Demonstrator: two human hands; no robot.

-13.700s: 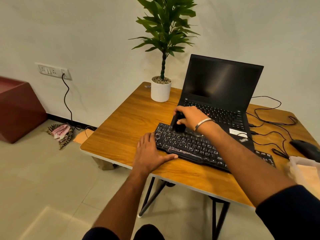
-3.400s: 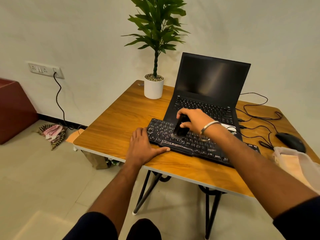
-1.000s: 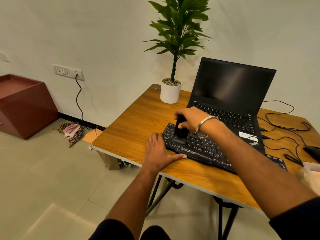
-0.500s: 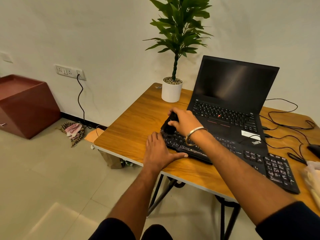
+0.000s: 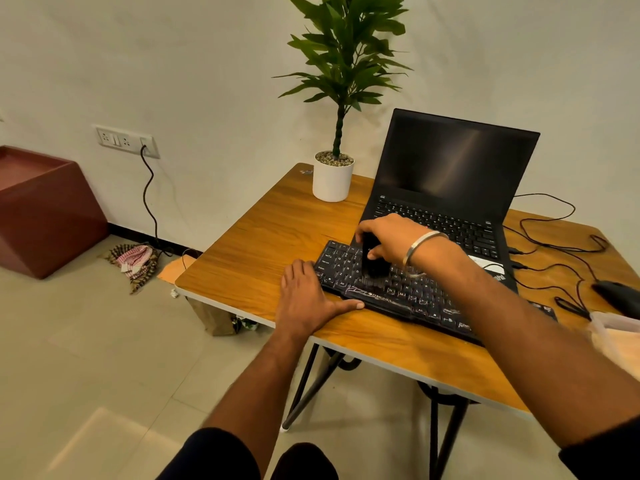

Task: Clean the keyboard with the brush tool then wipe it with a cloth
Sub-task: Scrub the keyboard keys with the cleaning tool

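The right forearm (image 5: pixel 512 323) covered the middle of the keyboard (image 5: pixel 346 268), and only a few keys of its right end showed. The brush (image 5: pixel 375 263) was blurred at its bristles, its top hidden inside the right hand (image 5: pixel 391 240). The mouse (image 5: pixel 620 294) and a pale bag (image 5: pixel 620 336) were cut off by the right edge. The plant (image 5: pixel 346 64) ran past the top edge. The key legends were too small to read.
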